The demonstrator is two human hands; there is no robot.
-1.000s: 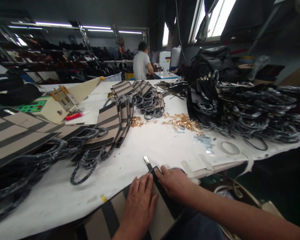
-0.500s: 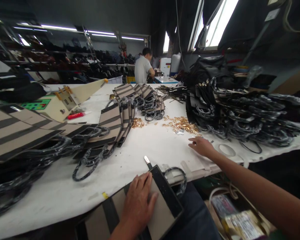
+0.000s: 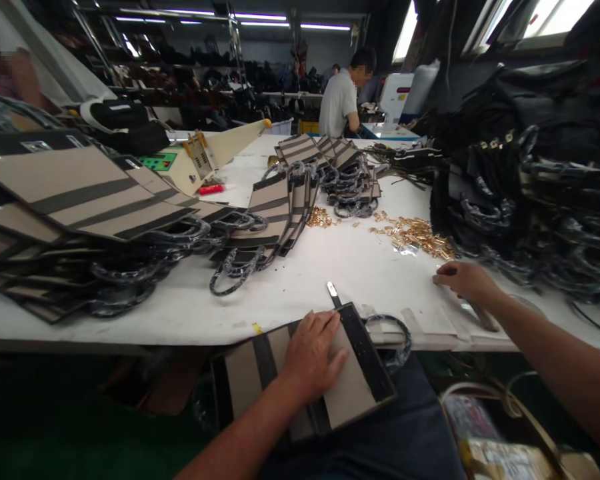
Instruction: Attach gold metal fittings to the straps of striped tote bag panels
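Note:
My left hand (image 3: 314, 353) lies flat on a beige bag panel (image 3: 353, 393) with black strips, which rests across my lap against the table edge. A short black tab with a shiny metal tip (image 3: 332, 289) sticks out from the panel's top corner. At its right side is a plastic-wrapped black loop handle (image 3: 405, 337). My right hand (image 3: 463, 281) is low over the table, thumb and forefinger pinched together; what they hold is too small to make out. Just beyond it lie loose gold metal fittings (image 3: 415, 235). A greyish elongated object (image 3: 481, 316) shows beneath the hand.
Stacked striped panels (image 3: 105, 193) with wrapped handles cover the left side. More panels (image 3: 305, 150) lie mid-table. Black bag parts (image 3: 490, 193) are heaped at right. A cream machine (image 3: 180, 167) stands behind. A box (image 3: 500, 427) sits below the table; a person (image 3: 337, 100) works beyond.
The view has swung left and tilted down, so things appear farther right and higher. My right hand's fingers are now drawn together. My left hand stays on the panel.

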